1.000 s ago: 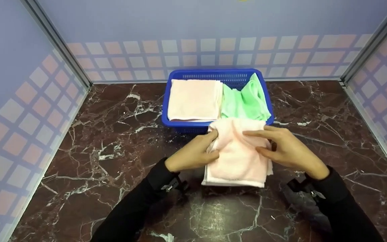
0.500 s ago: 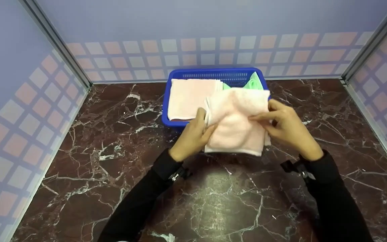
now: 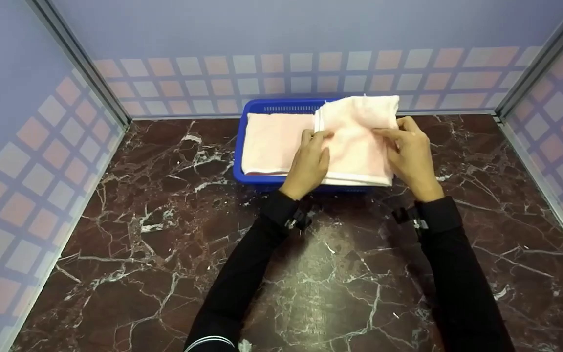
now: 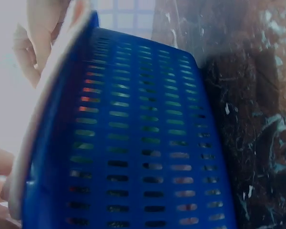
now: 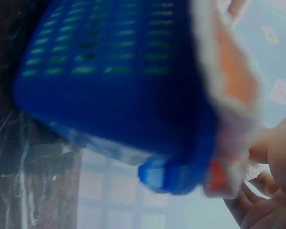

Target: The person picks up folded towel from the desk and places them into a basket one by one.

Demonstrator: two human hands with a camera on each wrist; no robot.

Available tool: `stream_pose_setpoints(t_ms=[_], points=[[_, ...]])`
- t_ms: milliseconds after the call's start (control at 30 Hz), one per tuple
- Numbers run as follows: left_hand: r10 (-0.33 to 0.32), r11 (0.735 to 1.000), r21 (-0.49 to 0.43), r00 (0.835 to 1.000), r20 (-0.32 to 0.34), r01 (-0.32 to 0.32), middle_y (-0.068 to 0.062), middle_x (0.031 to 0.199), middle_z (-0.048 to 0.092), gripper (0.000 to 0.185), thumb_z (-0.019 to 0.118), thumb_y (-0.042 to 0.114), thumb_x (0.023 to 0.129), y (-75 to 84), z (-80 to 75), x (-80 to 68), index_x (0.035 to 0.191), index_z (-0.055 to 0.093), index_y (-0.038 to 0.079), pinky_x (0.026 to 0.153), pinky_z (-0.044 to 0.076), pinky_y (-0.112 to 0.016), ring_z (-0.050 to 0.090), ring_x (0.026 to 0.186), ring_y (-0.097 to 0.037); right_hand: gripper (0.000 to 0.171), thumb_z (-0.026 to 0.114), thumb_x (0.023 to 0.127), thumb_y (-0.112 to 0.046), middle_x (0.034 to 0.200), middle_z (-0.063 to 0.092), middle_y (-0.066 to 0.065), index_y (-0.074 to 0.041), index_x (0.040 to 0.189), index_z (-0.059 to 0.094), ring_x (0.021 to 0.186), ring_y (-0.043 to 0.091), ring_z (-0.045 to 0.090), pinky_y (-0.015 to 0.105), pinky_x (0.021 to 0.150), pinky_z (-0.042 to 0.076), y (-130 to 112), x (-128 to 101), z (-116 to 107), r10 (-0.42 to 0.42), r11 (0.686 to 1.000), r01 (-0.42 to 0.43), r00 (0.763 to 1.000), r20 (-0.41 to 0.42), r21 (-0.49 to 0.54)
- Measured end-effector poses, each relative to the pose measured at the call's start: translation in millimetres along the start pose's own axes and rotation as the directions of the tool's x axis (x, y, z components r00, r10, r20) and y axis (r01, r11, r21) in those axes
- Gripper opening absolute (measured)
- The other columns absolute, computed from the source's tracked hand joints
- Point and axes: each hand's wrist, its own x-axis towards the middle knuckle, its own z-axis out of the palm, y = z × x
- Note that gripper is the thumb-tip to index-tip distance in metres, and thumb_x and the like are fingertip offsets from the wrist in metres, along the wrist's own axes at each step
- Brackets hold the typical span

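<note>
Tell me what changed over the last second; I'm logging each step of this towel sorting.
Both hands, left hand and right hand, kept their grip on the folded pink towel and carried it off the marble table, away from the person, to over the right half of the blue basket, hiding the green cloth. The other pink towel and the basket stayed put.

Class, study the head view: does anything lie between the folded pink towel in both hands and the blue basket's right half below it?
Nothing visible does. The folded pink towel hides the blue basket there.
</note>
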Motion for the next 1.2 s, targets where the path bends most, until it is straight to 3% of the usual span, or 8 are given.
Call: stream_pose_setpoints(t_ms=[200,267,400,533,667,833,1033,1200], points=[[-0.022,0.973,0.229,0.998,0.062,0.008,-0.029,0.146,0.046,0.047,0.058,0.008,0.099,1.3,2.7,1.6,0.144,0.054,-0.004,0.109,0.05,-0.041,0.058,0.123,-0.036,0.042,0.072,0.09,-0.014,0.125,0.062,0.027,-0.002,0.131,0.07,0.098,0.04,0.056,0.052,0.083,0.047,7,7,8,0.038,0.997,-0.02,0.971,0.235,-0.078],[-0.023,0.937,0.35,0.997,0.072,-0.004,-0.028,0.155,0.041,0.044,0.058,0.013,0.1,2.0,5.0,2.5,0.141,0.059,-0.002,0.112,0.048,-0.042,0.054,0.131,-0.035,0.046,0.069,0.092,-0.017,0.13,0.061,0.027,-0.003,0.136,0.067,0.111,0.044,0.054,0.057,0.093,0.046,8,8,11,0.034,0.99,0.01,0.948,0.315,-0.137],[-0.045,0.829,0.559,0.995,0.088,-0.012,-0.01,0.17,0.029,0.041,0.052,0.023,0.102,3.5,9.0,3.7,0.137,0.065,0.006,0.117,0.04,-0.042,0.044,0.145,-0.029,0.047,0.054,0.098,-0.022,0.143,0.057,0.025,-0.009,0.144,0.061,0.136,0.046,0.044,0.064,0.116,0.033,9,11,14,0.06,0.967,0.053,0.902,0.427,-0.248],[-0.105,0.767,0.642,0.985,0.138,-0.008,0.004,0.165,0.042,0.044,0.041,0.029,0.105,3.3,8.9,5.7,0.141,0.064,0.018,0.127,0.026,-0.043,0.034,0.154,-0.021,0.043,0.046,0.104,-0.025,0.147,0.057,0.021,-0.013,0.14,0.065,0.148,0.041,0.037,0.066,0.125,0.018,11,13,16,0.097,0.941,0.069,0.884,0.458,-0.333],[-0.174,0.759,0.651,0.966,0.189,0.009,0.005,0.155,0.054,0.045,0.034,0.038,0.107,1.1,6.5,8.5,0.139,0.064,0.026,0.127,0.023,-0.047,0.04,0.149,-0.021,0.04,0.046,0.104,-0.029,0.142,0.062,0.016,-0.015,0.132,0.072,0.151,0.039,0.035,0.067,0.126,0.012,11,15,19,0.134,0.92,0.064,0.875,0.464,-0.386],[-0.237,0.741,0.671,0.942,0.236,0.018,0.007,0.154,0.055,0.049,0.031,0.047,0.107,0.9,4.5,9.2,0.136,0.066,0.027,0.126,0.025,-0.049,0.042,0.147,-0.02,0.04,0.046,0.102,-0.032,0.143,0.064,0.013,-0.017,0.125,0.076,0.155,0.035,0.03,0.066,0.127,0.006,8,16,23,0.173,0.915,0.045,0.854,0.49,-0.402],[-0.306,0.735,0.677,0.908,0.285,0.035,0.008,0.156,0.052,0.055,0.034,0.055,0.103,2.7,6.2,8.7,0.141,0.062,0.028,0.125,0.025,-0.049,0.039,0.149,-0.02,0.044,0.053,0.095,-0.036,0.152,0.057,0.01,-0.02,0.131,0.073,0.159,0.035,0.02,0.07,0.125,0.005,10,15,20,0.213,0.912,0.041,0.804,0.555,-0.408],[-0.316,0.729,0.684,0.903,0.29,0.036,0.007,0.157,0.051,0.055,0.031,0.055,0.105,1.2,6.8,7.0,0.144,0.06,0.028,0.125,0.025,-0.05,0.039,0.149,-0.021,0.046,0.051,0.095,-0.034,0.152,0.055,0.014,-0.018,0.132,0.072,0.159,0.036,0.018,0.07,0.125,0.008,12,13,22,0.207,0.923,0.028,0.804,0.558,-0.383]])
